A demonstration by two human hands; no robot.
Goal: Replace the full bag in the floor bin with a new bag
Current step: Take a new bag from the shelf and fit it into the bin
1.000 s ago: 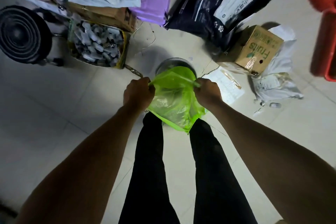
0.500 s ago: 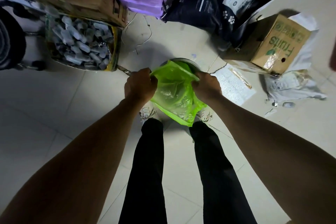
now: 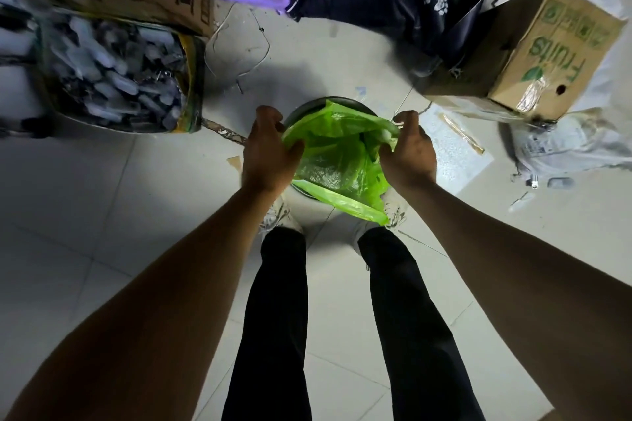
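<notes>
Left hand (image 3: 270,150) and right hand (image 3: 408,150) are each gripping the mouth of the green bag (image 3: 337,154) over the floor bin (image 3: 309,109); judging next: spreading the opening evenly and folding it over the rim.

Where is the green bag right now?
In the head view, the green bag sits at centre, over the round floor bin, held open between the left hand and right hand.

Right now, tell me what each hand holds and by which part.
Both hold the thin green plastic bag by its open mouth: left hand on the left edge, right hand on the right, over the round bin.
</notes>
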